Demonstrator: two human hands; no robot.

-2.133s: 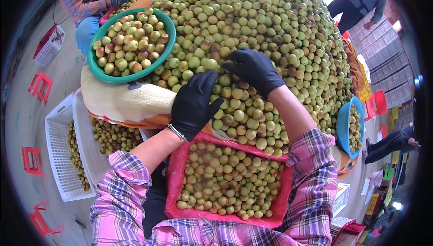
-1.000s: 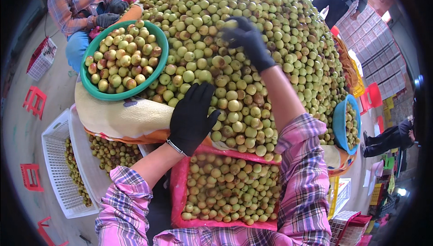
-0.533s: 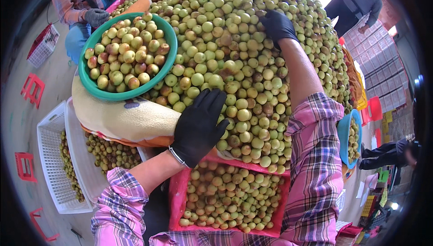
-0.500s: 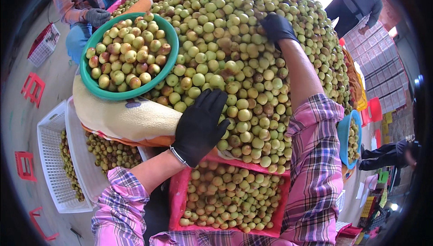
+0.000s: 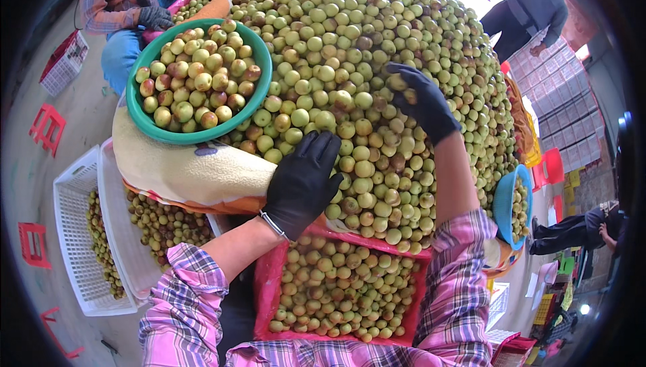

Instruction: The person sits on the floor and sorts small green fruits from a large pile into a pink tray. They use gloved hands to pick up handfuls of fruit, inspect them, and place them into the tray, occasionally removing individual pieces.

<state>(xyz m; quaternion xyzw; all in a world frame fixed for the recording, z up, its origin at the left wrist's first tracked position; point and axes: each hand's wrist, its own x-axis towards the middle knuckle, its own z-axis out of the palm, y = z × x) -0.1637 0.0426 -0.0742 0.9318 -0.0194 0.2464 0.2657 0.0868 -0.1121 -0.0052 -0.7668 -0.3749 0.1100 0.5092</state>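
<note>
A big heap of round green jujubes (image 5: 323, 51), many with red-brown patches, fills the middle. My left hand (image 5: 304, 175), in a black glove, lies on the heap's near-left edge with its fingers stretched forward and nothing gripped. Farther right, my black-gloved right hand (image 5: 422, 101) is bent over the heap. Its fingers and thumb curl round a jujube (image 5: 398, 83); the hand partly hides what else is in it. Close to my body, below the heap, a red-lined crate (image 5: 268, 300) holds many more jujubes.
A green basin (image 5: 268, 88) of redder jujubes stands at the heap's left on a cream padded cloth (image 5: 182, 168). White crates (image 5: 84, 246) are at lower left, red stools (image 5: 47, 131) beyond. A blue basin (image 5: 505, 199) sits right. Another person's gloved hand (image 5: 156, 17) is at upper left.
My right hand has drawn back toward me from farther up the heap, its fingers now curled round a jujube. My left hand stays nearly in place.
</note>
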